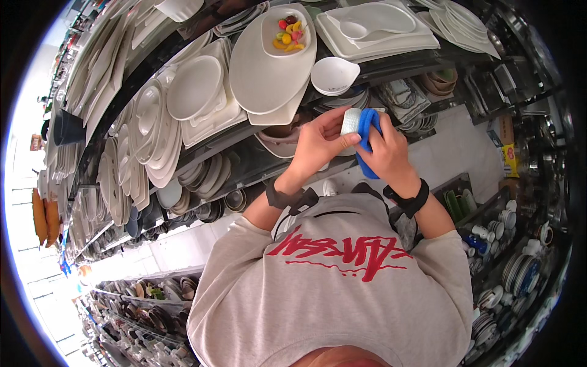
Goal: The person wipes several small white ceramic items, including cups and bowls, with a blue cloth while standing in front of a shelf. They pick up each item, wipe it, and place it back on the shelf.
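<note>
My left hand (pixel 315 137) grips a small white piece with a textured surface (pixel 351 121), its thumb pressed along the lower edge. What exactly the piece is, I cannot tell. Bunched in my right hand (pixel 389 149) is a blue cloth (pixel 368 169), held up against the white piece and hanging below the fingers. Just beyond both hands, a white bowl with a pointed lip (pixel 335 75) sits at the shelf edge and bears writing. To its left stands a large white oval plate (pixel 270 87), overlapped by a square dish of toy fruit (pixel 288 34).
Shelving with stacked white plates (pixel 156 124) runs along the front and left. Darker bowls (pixel 206 176) fill the lower tier. At the right are racks of cups and patterned plates (pixel 520 275). Pale tiled floor (pixel 451 151) shows between the shelves.
</note>
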A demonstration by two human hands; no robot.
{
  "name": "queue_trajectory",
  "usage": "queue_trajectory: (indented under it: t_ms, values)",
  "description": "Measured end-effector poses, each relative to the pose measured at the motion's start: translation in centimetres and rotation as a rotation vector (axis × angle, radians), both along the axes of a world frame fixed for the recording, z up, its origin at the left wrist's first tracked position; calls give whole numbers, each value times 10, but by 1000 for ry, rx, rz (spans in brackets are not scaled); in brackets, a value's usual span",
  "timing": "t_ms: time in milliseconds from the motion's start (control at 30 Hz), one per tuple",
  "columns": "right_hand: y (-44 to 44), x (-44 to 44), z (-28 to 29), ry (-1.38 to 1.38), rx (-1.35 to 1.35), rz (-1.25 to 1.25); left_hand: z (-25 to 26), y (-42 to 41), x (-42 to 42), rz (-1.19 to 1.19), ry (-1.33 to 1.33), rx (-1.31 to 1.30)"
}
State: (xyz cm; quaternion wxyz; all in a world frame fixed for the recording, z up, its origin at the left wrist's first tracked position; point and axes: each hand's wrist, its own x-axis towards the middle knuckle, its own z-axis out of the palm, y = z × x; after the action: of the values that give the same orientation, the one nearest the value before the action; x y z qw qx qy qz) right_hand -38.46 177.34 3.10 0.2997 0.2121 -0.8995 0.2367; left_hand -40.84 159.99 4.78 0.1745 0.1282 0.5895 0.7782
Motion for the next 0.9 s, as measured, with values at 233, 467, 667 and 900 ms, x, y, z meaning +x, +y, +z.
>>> queue_trajectory:
  t_ms: [233, 467, 667, 900]
  values:
    - [26, -17, -8, -749, -597, 443, -4, -1, 1, -3, 360, -411]
    - [36, -8, -4, -1280, -1174, 300, -13, 1, -8, -62, 299, -268]
    - [22, -11, -20, -1013, -1038, 247, -24, 2, -12, 4, 180, -127]
    - [13, -12, -24, -573, -434, 255, -17, -7, -7, 13, 430, -490]
